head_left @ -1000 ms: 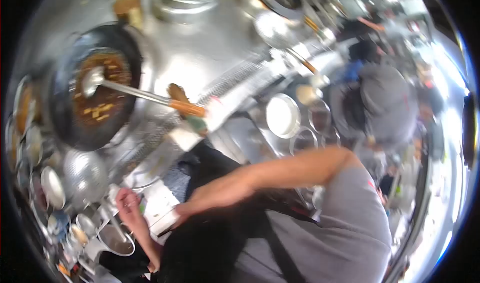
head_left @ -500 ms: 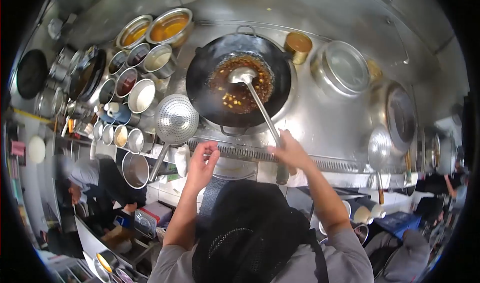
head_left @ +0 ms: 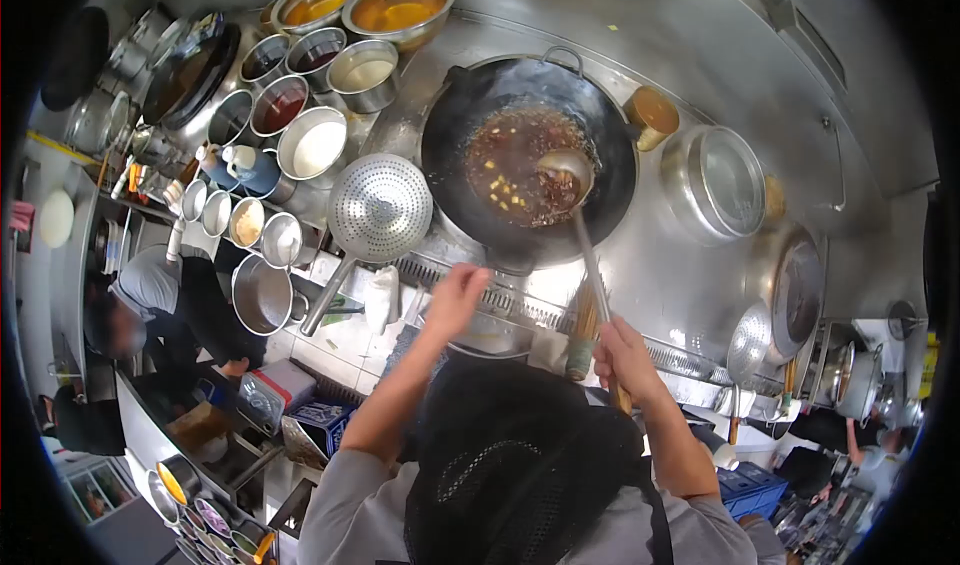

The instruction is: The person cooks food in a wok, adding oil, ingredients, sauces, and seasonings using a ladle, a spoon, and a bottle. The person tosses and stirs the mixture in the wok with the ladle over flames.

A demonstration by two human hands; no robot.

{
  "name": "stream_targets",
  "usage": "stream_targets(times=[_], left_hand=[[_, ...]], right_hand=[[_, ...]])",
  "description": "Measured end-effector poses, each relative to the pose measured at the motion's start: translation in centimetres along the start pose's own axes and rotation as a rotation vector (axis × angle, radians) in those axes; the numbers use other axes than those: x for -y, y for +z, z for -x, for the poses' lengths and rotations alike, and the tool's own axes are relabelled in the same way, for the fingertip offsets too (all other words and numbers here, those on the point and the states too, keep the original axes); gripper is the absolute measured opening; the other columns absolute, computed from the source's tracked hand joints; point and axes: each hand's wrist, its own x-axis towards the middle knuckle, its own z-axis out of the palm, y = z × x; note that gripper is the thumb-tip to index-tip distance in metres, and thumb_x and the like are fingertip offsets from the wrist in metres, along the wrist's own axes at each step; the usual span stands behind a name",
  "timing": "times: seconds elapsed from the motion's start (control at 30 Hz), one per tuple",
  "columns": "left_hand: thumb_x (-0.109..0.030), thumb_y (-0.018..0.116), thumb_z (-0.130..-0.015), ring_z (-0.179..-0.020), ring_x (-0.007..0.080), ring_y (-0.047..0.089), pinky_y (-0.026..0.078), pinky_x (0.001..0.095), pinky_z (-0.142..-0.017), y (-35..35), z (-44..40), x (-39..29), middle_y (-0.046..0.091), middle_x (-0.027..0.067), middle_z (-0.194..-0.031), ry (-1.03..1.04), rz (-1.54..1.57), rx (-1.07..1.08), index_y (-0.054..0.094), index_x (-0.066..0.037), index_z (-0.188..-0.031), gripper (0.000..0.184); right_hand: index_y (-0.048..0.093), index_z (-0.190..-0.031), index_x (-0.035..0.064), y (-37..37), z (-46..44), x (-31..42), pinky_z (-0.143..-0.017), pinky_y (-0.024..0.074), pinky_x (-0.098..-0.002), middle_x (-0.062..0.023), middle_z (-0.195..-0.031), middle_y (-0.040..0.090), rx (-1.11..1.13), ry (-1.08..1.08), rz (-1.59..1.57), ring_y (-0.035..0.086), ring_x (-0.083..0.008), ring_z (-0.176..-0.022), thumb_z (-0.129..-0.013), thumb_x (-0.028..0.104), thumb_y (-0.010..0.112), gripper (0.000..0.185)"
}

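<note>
My right hand point(head_left: 624, 353) is closed around the wooden grip of a long metal ladle point(head_left: 592, 265). The ladle's bowl point(head_left: 566, 173) dips into dark, bubbling sauce with pale yellow pieces point(head_left: 500, 170), tilted so that sauce shows in it. That sauce lies in the bottom of a large black wok point(head_left: 450, 115) on the steel stove. My left hand point(head_left: 458, 300), fingers curled in, hovers just short of the wok's near handle, with nothing visible in it. Beside my right hand a bamboo brush point(head_left: 583, 330) rests at the stove's front edge.
A perforated strainer point(head_left: 380, 208) lies left of the wok. Several steel pots of sauces and powders point(head_left: 318, 143) stand beyond it, with two bowls of orange liquid point(head_left: 400, 10) behind. To the right are a tin point(head_left: 652, 117) and a lidded pot point(head_left: 715, 183). A co-worker point(head_left: 165, 295) is at left.
The ladle's bowl has turned over and moved to the right side of the sauce. My right hand has slid back along the handle to its wooden end. The camera view has shifted.
</note>
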Motion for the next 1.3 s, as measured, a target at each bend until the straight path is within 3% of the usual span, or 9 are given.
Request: stream_targets(times=[0.07,0.2,0.37,0.63,0.7,0.9,1.0,1.13,1.3], left_hand=[[-0.031,0.069,-0.103,-0.076,0.012,0.062,0.053,0.0295,-0.064,3.2,-1.3,-0.7,0.065,0.0034,-0.089,-0.123,0.076,0.052,0.062,-0.002,-0.112,0.031],[-0.039,0.068,-0.103,-0.068,0.0088,0.057,0.05,0.0269,-0.055,5.0,-1.7,-1.9,0.061,0.0022,-0.083,-0.335,0.418,0.053,0.056,-0.004,-0.1,0.037],[-0.04,0.068,-0.102,-0.066,0.0088,0.056,0.049,0.0264,-0.051,4.3,-1.5,-2.9,0.059,0.0016,-0.081,-0.321,0.364,0.032,0.055,-0.004,-0.1,0.039],[-0.043,0.068,-0.102,-0.065,0.0107,0.058,0.054,0.0286,-0.054,5.2,-2.6,1.0,0.061,0.0042,-0.085,-0.21,0.149,0.027,0.057,0.0,-0.106,0.044],[-0.042,0.068,-0.102,-0.064,0.0109,0.059,0.054,0.0286,-0.054,4.3,-2.6,1.0,0.061,0.0048,-0.086,-0.165,0.051,0.047,0.058,0.0,-0.106,0.044],[-0.038,0.069,-0.102,-0.067,0.0107,0.06,0.055,0.028,-0.054,-1.9,0.9,2.8,0.064,0.0053,-0.09,-0.051,0.007,0.066,0.06,-0.001,-0.114,0.041],[-0.035,0.068,-0.103,-0.072,0.0104,0.06,0.055,0.0269,-0.055,-6.3,4.0,2.3,0.064,0.0057,-0.093,-0.131,0.114,0.051,0.059,-0.001,-0.117,0.038],[-0.031,0.066,-0.104,-0.076,0.01,0.061,0.055,0.0252,-0.058,-9.4,5.7,2.3,0.063,0.0056,-0.097,-0.214,0.17,-0.058,0.059,-0.002,-0.117,0.033],[-0.028,0.065,-0.106,-0.077,0.011,0.062,0.056,0.0258,-0.061,-9.4,4.7,1.3,0.062,0.0043,-0.098,-0.145,0.197,-0.036,0.059,-0.003,-0.115,0.028]], right_hand=[[0.045,-0.151,0.0076,0.3,-1.3,1.4,-0.043,0.0437,-0.0256,-0.0008,-0.075,0.054,0.196,0.218,-0.499,0.049,-0.0082,-0.053,-0.109,0.035,0.053,0.05],[0.044,-0.153,0.0084,1.1,-6.7,2.9,-0.043,0.0427,-0.0258,-0.0004,-0.073,0.054,0.119,0.059,-0.348,0.049,-0.0083,-0.052,-0.109,0.031,0.054,0.05],[0.039,-0.159,0.0047,0.4,-8.2,-4.8,-0.063,0.056,-0.0473,-0.0223,-0.084,0.072,-0.445,-0.536,0.77,0.073,-0.0352,-0.071,-0.106,0.022,0.058,0.059],[0.043,-0.157,0.0055,4.3,-3.4,2.5,-0.074,0.0569,-0.0422,-0.0304,-0.098,0.072,-0.016,-0.07,0.233,0.073,-0.0364,-0.077,-0.104,0.023,0.061,0.058],[0.046,-0.156,0.011,3.7,-8.5,-1.3,-0.071,0.0569,-0.0485,-0.0306,-0.094,0.071,-0.28,-0.584,0.549,0.07,-0.045,-0.075,-0.103,0.021,0.063,0.057],[0.048,-0.154,0.0154,-1.6,-11.3,-2.8,-0.073,0.0554,-0.0558,-0.0347,-0.098,0.069,-0.578,-0.605,0.822,0.067,-0.0539,-0.084,-0.1,0.016,0.064,0.056],[0.043,-0.158,0.0118,-0.2,-7.3,-4.4,-0.068,0.0559,-0.0511,-0.0276,-0.092,0.07,-0.515,-0.657,0.704,0.068,-0.0409,-0.071,-0.103,0.021,0.062,0.058],[0.047,-0.153,0.0135,6.2,-0.2,0.8,-0.043,0.0439,-0.0245,-0.0004,-0.075,0.055,-0.111,-0.039,-0.138,0.051,-0.007,-0.053,-0.107,0.028,0.06,0.051],[0.052,-0.117,0.011,5.0,-2.0,4.6,-0.042,0.0378,-0.0226,0.0,-0.076,0.054,0.254,0.236,-0.982,0.044,-0.0037,-0.051,-0.107,0.026,0.06,0.019]])
